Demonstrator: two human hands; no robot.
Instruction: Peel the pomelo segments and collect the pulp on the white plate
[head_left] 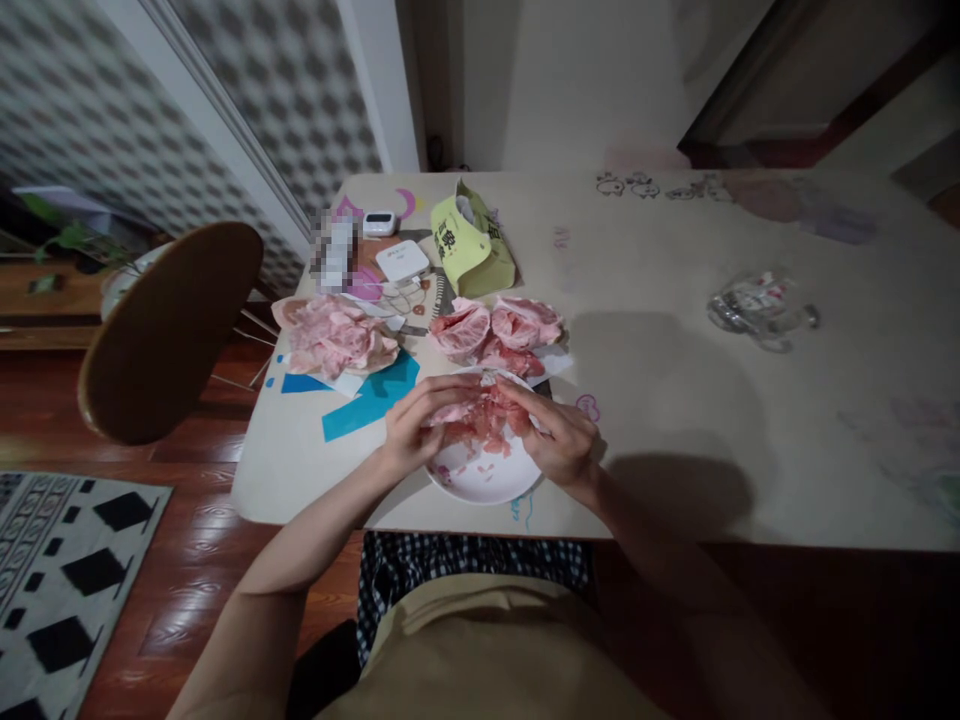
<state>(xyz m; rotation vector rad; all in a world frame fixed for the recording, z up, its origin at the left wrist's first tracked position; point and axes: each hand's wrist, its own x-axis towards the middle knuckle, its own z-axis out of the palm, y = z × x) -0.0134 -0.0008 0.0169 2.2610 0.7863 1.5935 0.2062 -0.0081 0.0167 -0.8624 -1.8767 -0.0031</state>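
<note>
Centre of frame: my left hand [414, 428] and right hand [564, 438] both closed on pink citrus flesh [489, 412], held over the white plate [491, 488]. Loose bits [486, 470] lie on the plate. Just above it in frame: thick-walled citrus pieces [461, 330]. Left of these, a pile of peel [337, 340]. Clear glass vessel [761, 308] at right, on the surface [637, 250].

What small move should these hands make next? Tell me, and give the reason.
Probably the left hand and right hand should gently tease apart the pink citrus flesh, keeping it above the white plate: both hold it there, and small fragments lie on the plate below.
</note>
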